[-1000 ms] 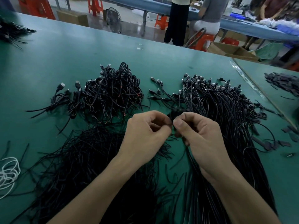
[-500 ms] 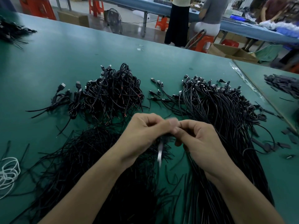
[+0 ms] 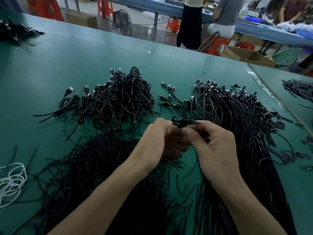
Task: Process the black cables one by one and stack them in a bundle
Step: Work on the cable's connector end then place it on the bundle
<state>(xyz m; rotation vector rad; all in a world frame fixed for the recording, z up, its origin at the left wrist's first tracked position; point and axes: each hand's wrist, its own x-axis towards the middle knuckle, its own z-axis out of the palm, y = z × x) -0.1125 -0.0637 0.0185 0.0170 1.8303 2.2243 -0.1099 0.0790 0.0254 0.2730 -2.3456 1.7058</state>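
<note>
My right hand point(image 3: 215, 150) and my left hand point(image 3: 160, 143) meet above the green table point(image 3: 84, 53). Between their fingertips they pinch a coiled black cable point(image 3: 183, 122), folded into a small loop. The left hand is blurred by motion. A heap of coiled black cables point(image 3: 120, 97) with USB plugs lies beyond the left hand. A long pile of straight black cables point(image 3: 237, 116) stretches along the right, passing under my right forearm. A mass of thin black ties point(image 3: 94, 167) lies under my left forearm.
A white cord point(image 3: 11, 182) is coiled at the left edge. Another black cable heap point(image 3: 15, 33) sits at the far left corner. Black strips point(image 3: 299, 89) lie on the neighbouring table at right. People, orange stools and cardboard boxes stand beyond the far edge.
The hands have risen slightly and the coiled cable now shows above the fingertips; half a second ago a thin tie hung blurred below them.
</note>
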